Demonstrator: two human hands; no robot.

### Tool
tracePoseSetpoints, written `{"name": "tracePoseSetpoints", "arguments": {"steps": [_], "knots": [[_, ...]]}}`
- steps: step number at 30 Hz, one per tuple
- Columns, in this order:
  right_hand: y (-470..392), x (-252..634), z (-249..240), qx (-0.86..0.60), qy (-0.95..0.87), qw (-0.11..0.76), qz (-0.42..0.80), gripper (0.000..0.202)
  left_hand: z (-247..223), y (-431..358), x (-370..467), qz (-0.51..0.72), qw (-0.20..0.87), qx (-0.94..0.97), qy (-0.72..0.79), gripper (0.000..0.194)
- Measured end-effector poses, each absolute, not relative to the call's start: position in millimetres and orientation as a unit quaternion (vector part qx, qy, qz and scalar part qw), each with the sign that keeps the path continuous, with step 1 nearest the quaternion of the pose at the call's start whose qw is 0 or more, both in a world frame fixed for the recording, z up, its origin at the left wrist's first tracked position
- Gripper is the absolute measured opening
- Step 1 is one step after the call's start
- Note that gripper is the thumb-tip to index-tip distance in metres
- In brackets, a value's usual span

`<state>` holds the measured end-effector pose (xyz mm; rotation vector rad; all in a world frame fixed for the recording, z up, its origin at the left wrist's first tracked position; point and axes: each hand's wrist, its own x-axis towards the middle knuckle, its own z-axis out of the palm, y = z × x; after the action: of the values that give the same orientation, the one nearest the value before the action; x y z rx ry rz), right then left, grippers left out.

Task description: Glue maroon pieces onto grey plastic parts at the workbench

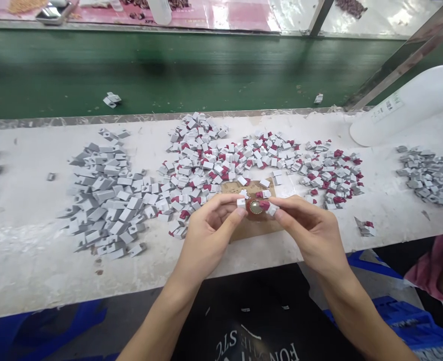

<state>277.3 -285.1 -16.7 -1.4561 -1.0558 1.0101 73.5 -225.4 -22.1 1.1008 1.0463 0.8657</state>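
Note:
Between thumb and forefinger, my left hand pinches a small light grey block. My right hand pinches a grey piece with a dark red part, the red part facing left. The two held pieces are apart, with a round metallic button-like disc showing between them. Under the hands lies a brown cardboard sheet with a few loose pieces at its far edge. Beyond it spreads a pile of grey and dark red pieces.
Plain grey blocks are heaped at the left, and smaller grey pieces at the right. A white bottle lies tilted at the back right. Behind the table runs a green belt. Blue crates stand below right.

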Motion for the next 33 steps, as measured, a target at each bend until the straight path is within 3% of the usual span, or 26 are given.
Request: {"name": "tracePoseSetpoints", "arguments": {"steps": [4, 10, 19, 27, 33], "knots": [[-283, 276, -20, -0.543, -0.349, 0.568, 0.511, 0.016, -17, -225, 83, 0.373, 0.68, 0.477, 0.413, 0.015], [-282, 275, -23, -0.525, -0.337, 0.575, 0.529, 0.014, -15, -226, 86, 0.363, 0.672, 0.485, 0.426, 0.016], [-281, 276, -16, -0.565, -0.441, 0.524, 0.461, 0.018, -15, -224, 86, 0.345, 0.669, 0.515, 0.41, 0.012], [-247, 299, 1, -0.511, -0.484, 0.474, 0.53, 0.019, 8, -189, 85, 0.277, 0.609, 0.632, 0.391, 0.014], [-119, 348, 3, -0.738, -0.535, 0.349, 0.217, 0.032, 22, -69, 117, 0.2, 0.345, 0.744, 0.536, 0.011]]}}
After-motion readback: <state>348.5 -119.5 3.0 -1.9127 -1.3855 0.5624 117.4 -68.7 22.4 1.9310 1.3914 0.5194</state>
